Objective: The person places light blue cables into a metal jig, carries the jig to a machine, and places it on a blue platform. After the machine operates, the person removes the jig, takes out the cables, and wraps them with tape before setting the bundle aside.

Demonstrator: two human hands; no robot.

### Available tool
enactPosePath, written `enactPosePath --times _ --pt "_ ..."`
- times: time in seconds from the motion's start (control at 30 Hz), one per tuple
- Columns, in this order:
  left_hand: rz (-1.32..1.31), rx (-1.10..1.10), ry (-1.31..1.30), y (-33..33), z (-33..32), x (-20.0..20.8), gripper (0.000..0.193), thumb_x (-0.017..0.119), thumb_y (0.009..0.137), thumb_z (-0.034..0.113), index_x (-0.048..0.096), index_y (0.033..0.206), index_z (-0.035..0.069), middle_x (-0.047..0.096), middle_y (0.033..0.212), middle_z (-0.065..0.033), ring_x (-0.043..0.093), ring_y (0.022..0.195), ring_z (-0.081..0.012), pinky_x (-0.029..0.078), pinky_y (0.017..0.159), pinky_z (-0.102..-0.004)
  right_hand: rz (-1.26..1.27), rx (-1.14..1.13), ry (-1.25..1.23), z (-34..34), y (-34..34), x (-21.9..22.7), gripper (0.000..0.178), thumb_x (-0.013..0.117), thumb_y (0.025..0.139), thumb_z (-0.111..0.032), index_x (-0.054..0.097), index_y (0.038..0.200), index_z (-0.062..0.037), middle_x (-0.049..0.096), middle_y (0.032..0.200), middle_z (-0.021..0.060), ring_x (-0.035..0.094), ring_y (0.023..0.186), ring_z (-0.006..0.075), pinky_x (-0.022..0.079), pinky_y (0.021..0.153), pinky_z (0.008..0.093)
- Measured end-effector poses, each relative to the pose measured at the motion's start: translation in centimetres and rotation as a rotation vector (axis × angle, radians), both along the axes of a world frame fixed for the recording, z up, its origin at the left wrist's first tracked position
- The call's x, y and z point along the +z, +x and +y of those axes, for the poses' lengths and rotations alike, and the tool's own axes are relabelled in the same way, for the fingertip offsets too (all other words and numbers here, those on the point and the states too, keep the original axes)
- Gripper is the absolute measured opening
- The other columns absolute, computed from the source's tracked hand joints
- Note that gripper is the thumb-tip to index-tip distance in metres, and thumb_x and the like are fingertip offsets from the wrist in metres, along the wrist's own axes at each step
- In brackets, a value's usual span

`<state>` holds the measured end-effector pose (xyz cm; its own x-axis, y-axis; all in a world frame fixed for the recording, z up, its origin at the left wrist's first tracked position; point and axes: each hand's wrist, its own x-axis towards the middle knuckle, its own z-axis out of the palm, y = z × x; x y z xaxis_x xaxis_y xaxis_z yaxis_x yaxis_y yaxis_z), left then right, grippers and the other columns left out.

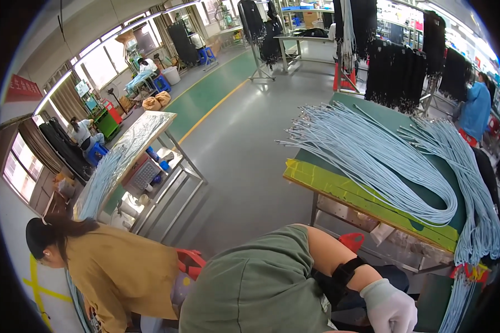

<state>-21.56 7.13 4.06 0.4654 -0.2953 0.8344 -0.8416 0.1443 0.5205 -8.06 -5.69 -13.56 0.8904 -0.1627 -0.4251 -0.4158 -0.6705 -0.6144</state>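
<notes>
- Right hand: white-gloved, at the lower right of the frame, below the counter edge. Fingers are cut off by the bottom edge; whether the grip is wide, narrow or holding something cannot be told. A black strap wraps the forearm above the glove.
- Left hand: not seen; a green sleeve fills the lower centre and hides what lies under it.
- A co-worker in a tan top bends at the lower left, partly cut off.
- Light blue cable bundle: nearest item to the right hand, lying on the green counter at right of centre. Long axis runs from upper left to lower right; the loose ends point upper left, and the looped end hangs over the right counter edge.
- Second counter at left carries similar cables, too blurred to detail.
- Black hanging cables stand at the upper right.
</notes>
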Motion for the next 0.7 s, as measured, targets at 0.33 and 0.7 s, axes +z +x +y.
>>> enactPosePath --times 0.33,0.7 --pt "0.198 0.676 0.094 1.4 3.3 -8.7 0.017 0.069 0.076 0.016 0.078 0.090 0.009 0.068 0.074 -0.0096 0.063 0.070 -0.0318 0.048 0.065 -0.0410 0.286 0.322 0.319 -1.6 5.4 -4.5 0.043 0.058 0.102 -0.030 0.054 0.136 -0.0049 0.059 0.133 0.0081 0.053 0.124 0.0219 0.039 0.110 0.0383" --pt "0.218 1.148 0.336 0.4 6.3 -18.8 0.026 0.073 0.069 0.017 0.077 0.094 0.013 0.069 0.093 -0.0087 0.063 0.091 -0.0340 0.050 0.080 -0.0461 0.602 0.634 0.644 -3.3 11.2 -8.9 0.049 0.059 0.102 -0.034 0.053 0.141 -0.0064 0.058 0.136 0.0079 0.053 0.126 0.0246 0.040 0.110 0.0413"
